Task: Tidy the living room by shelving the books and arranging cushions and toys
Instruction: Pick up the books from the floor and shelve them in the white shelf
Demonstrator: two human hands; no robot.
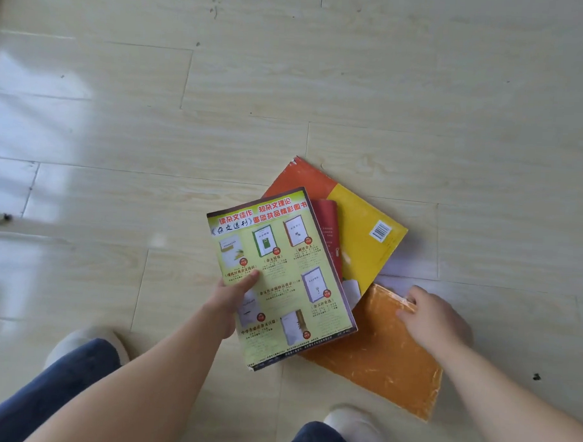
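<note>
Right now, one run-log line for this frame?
left grip: holds yellow-green paperback book | right grip: pinches top edge of worn orange book | pale plank floor: orange-and-yellow barcoded book, red book | shelved: none

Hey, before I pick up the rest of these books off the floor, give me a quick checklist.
1. Left hand holding the green-yellow glossy magazine: ok.
2. Right hand gripping the plain orange book by its edge: ok.
3. Orange book free underneath the magazine: cannot tell.
4. Red book and yellow-and-orange barcoded book gathered: not ok, both on the wooden floor.
5. Pale slippers clear of the books: ok.
</note>
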